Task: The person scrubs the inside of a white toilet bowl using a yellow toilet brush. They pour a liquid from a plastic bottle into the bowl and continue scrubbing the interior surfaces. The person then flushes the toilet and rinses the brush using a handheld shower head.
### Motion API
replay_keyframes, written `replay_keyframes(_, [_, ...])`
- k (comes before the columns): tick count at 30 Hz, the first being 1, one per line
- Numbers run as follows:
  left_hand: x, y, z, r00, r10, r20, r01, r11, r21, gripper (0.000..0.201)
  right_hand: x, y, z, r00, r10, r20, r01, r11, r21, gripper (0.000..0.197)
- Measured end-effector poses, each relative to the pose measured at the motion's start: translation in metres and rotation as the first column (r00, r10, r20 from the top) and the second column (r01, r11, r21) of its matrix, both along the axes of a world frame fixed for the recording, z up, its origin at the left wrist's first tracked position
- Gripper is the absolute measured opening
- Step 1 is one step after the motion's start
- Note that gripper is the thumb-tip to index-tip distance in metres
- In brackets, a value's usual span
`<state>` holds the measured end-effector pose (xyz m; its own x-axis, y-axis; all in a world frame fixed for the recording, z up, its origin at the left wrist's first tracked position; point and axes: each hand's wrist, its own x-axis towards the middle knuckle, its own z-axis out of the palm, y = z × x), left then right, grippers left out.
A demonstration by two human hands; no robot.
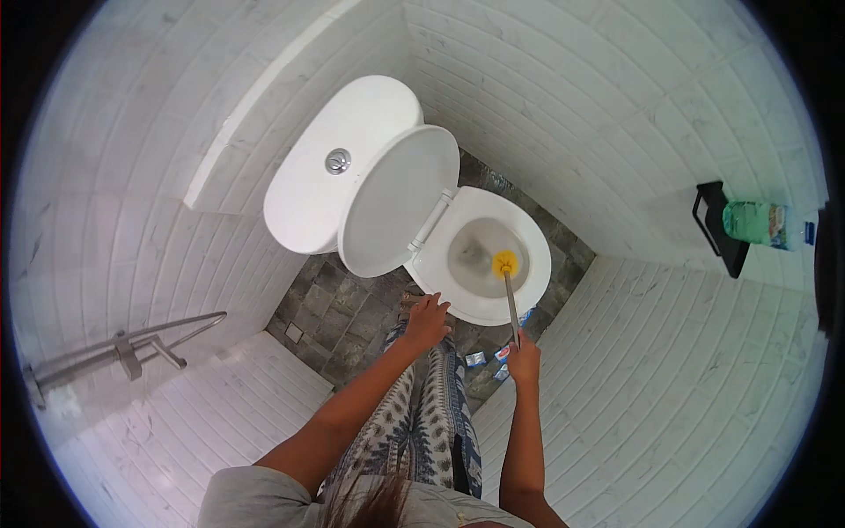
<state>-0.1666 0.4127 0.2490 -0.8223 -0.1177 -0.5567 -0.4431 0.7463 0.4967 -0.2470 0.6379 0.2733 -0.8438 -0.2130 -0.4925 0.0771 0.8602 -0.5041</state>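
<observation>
A white toilet (pixel 539 231) stands with its lid (pixel 392 207) raised against the cistern. My right hand (pixel 525 362) is wrapped round the thin metal handle of a toilet brush (pixel 513 304). The brush's yellow head is down inside the bowl, on its right side. My left hand (pixel 427 322) hangs by the near left edge of the bowl, over my leg, its fingers loosely apart and holding nothing. Whether its fingertips touch the rim is hard to tell.
A silver flush button (pixel 338 160) sits on the cistern. Several small packets (pixel 476 359) lie on the grey tiled floor (pixel 339 304). A green bottle (pixel 757 223) stands on a black wall shelf (pixel 723 233) at right. Metal shower fittings (pixel 128 354) stick out at left.
</observation>
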Motion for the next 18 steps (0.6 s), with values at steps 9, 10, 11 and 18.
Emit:
replay_keyframes(9, [0.026,-0.015,0.039,0.991,0.131,-0.033,-0.133,0.988,-0.082,0.063,0.027,-0.005,0.029,0.986,0.165,-0.033,-0.163,0.985,0.061,0.04])
replay_keyframes(10, [0.029,-0.018,0.04,0.988,0.151,-0.043,-0.154,0.984,-0.092,0.065,0.028,-0.004,0.03,0.982,0.182,-0.053,-0.18,0.983,0.029,0.04])
replay_keyframes(11, [0.03,-0.018,0.044,0.985,0.167,-0.05,-0.171,0.981,-0.093,0.066,0.029,-0.003,0.035,0.98,0.189,-0.056,-0.186,0.982,0.042,0.041])
replay_keyframes(18, [0.037,-0.032,0.075,0.843,0.483,-0.239,-0.52,0.844,-0.129,0.077,0.043,-0.013,0.061,0.959,0.265,-0.103,-0.257,0.963,0.086,0.045])
